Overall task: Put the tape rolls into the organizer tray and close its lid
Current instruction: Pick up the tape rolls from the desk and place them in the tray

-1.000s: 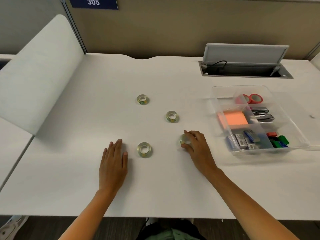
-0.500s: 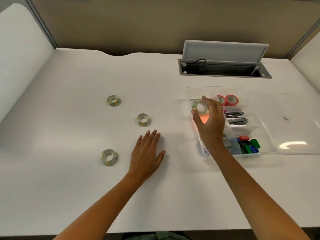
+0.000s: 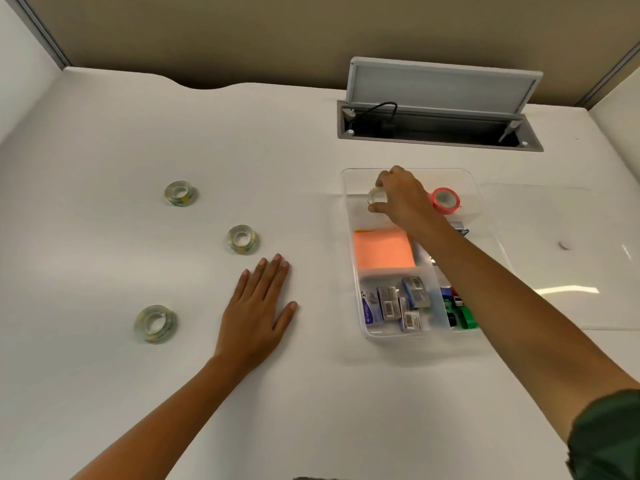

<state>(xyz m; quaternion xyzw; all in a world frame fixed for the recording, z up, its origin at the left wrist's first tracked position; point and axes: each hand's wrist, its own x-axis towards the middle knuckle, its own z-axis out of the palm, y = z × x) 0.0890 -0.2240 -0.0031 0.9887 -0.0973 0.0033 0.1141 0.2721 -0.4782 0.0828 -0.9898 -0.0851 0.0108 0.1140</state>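
While gripping a tape roll (image 3: pixel 376 197), right hand (image 3: pixel 403 199) reaches forward.

Three small clear tape rolls lie flat on the white desk: a far one (image 3: pixel 179 192), a middle one (image 3: pixel 242 239) and a near one (image 3: pixel 154 323), well apart. A fourth clear tape roll (image 3: pixel 376 198) is pinched in the right hand (image 3: pixel 401 199) over the back part of the clear plastic organizer tray (image 3: pixel 349 216). The tray's see-through lid (image 3: pixel 561 258) lies open, flat on the desk at its right side.

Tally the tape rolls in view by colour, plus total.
Clear rolls on the desk: 3
Clear roll held in the right hand over the tray: 1
Red roll in the tray: 1
Total: 5
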